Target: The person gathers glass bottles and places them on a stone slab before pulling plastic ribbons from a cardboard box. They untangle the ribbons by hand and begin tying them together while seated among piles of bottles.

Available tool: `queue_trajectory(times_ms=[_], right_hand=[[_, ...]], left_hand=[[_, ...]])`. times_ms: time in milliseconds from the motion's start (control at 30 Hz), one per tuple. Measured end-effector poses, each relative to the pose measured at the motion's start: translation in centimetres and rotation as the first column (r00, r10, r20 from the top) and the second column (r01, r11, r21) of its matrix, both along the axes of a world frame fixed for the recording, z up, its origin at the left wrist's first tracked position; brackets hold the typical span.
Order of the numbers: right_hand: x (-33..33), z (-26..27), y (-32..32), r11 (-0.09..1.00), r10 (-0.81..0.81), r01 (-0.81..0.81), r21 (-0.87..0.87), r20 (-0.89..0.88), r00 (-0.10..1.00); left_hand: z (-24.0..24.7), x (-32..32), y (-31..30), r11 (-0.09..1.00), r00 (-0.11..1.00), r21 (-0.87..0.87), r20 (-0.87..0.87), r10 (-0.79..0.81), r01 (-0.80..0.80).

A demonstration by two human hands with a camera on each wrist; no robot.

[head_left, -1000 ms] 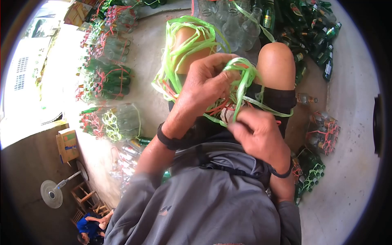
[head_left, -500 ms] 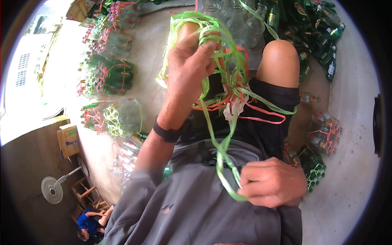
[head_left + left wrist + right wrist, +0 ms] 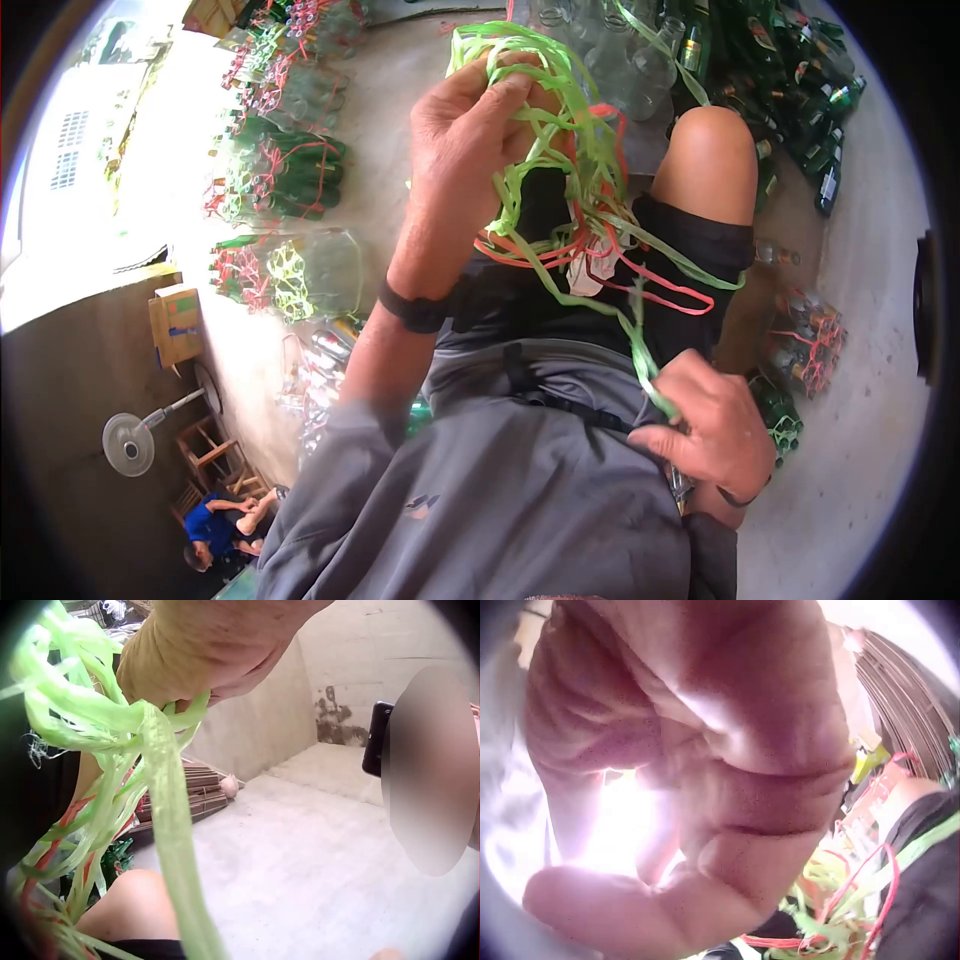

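Note:
Green plastic strips (image 3: 590,130) hang in a loose tangle over the lap and one knee, mixed with red strips (image 3: 670,297). My left hand (image 3: 462,135) pinches the green bunch between thumb and fingers, high over that knee. One green length runs down from the tangle to my right hand (image 3: 712,425), whose curled fingers hold its end beside the waist. In the left wrist view a broad green strip (image 3: 169,802) drops from below the hand. The right wrist view shows the curled fingers (image 3: 742,877) close up. A crumpled whitish piece (image 3: 590,272) lies among the strips.
Clear bottles (image 3: 645,75) stand beyond the knees, with a heap of green bottles (image 3: 830,140) to the right. Tied bottle bundles (image 3: 305,165) line the left floor. A fan (image 3: 128,443), a cardboard box (image 3: 175,325) and a seated person (image 3: 215,522) are at lower left.
My left hand has lifted up and away from the lap with the green bunch. My right hand has drawn a green strip down, then out to the right; its crossed loop is now a single length.

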State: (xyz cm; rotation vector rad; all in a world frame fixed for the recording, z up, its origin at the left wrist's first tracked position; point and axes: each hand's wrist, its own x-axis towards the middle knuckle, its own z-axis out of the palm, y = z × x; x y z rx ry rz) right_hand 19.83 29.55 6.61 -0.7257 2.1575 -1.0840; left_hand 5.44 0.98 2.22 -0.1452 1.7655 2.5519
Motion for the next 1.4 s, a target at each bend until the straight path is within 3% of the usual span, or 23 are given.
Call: queue_trajectory(times_ms=[67, 133, 233, 333, 467, 533, 600, 667, 767, 1000, 1067, 1100, 1167, 1333, 1400], right_hand=[[0.2, -0.1, 0.5, 0.984, -0.122, 0.142, 0.110, -0.169, 0.978], [-0.5, 0.8, 0.6, 0.977, -0.136, 0.168, 0.131, -0.221, 0.966], [-2.2, 0.4, 0.2, 0.954, -0.284, 0.248, -0.169, -0.240, 0.928], [-4.2, -0.8, -2.4, 0.925, -0.381, 0.352, -0.144, -0.327, 0.865], [-6.9, -4.2, -4.1, 0.916, -0.400, 0.377, -0.140, -0.417, 0.816], [-7.7, -5.9, -4.2, 0.882, -0.428, 0.471, -0.018, -0.448, 0.785], [-8.3, -6.8, -4.3, 0.886, -0.389, 0.462, 0.033, -0.489, 0.781], [-8.4, -7.1, -4.5, 0.871, -0.204, 0.410, 0.272, -0.558, 0.804], [-8.4, -8.0, -4.4, 0.875, -0.154, 0.398, 0.275, -0.620, 0.769], [-8.1, -5.6, -2.5, 0.882, -0.355, 0.464, 0.083, -0.530, 0.770], [-7.9, -4.6, -1.7, 0.825, -0.491, 0.563, 0.053, -0.425, 0.760], [-7.7, -5.0, -1.0, 0.825, -0.500, 0.565, 0.007, -0.457, 0.735], [-7.4, -5.3, 0.5, 0.796, -0.545, 0.605, 0.014, -0.418, 0.727], [-6.8, -5.9, 4.7, 0.685, -0.719, 0.727, -0.055, -0.218, 0.660], [-6.6, -5.3, 5.8, 0.674, -0.733, 0.734, -0.086, -0.204, 0.649]], left_hand=[[-0.3, -0.1, 0.0, 0.999, 1.000, 0.052, -0.022, -0.015, 0.016], [-0.3, -0.2, 0.1, 0.998, 1.000, 0.062, -0.013, -0.006, 0.007], [-0.2, -0.3, -0.2, 0.997, 1.000, 0.070, -0.003, -0.026, 0.026], [0.2, -0.1, 0.0, 0.996, 0.998, 0.074, 0.018, -0.056, 0.055], [1.0, 0.3, 0.4, 0.997, 0.998, 0.073, 0.060, -0.036, 0.032], [1.7, 0.7, 0.2, 0.997, 0.998, 0.070, 0.059, -0.035, 0.031], [2.1, 1.0, 0.0, 0.997, 0.997, 0.068, 0.063, -0.039, 0.035], [2.2, 1.1, -0.2, 0.996, 0.997, 0.071, 0.054, -0.061, 0.058], [2.2, 1.2, -0.7, 0.989, 0.993, 0.101, 0.034, -0.113, 0.109], [2.6, 1.9, -2.0, 0.986, 0.989, 0.086, 0.036, -0.143, 0.140], [2.2, 2.2, -2.8, 0.983, 0.984, 0.058, 0.005, -0.177, 0.177], [2.1, 2.3, -2.9, 0.983, 0.984, 0.058, 0.004, -0.177, 0.176], [2.0, 2.7, -3.1, 0.993, 0.993, -0.032, -0.012, -0.114, 0.114], [1.3, 3.5, -4.4, 0.994, 0.996, -0.063, -0.019, -0.088, 0.087], [1.3, 3.6, -4.3, 0.984, 1.000, -0.179, -0.006, -0.008, 0.007]])
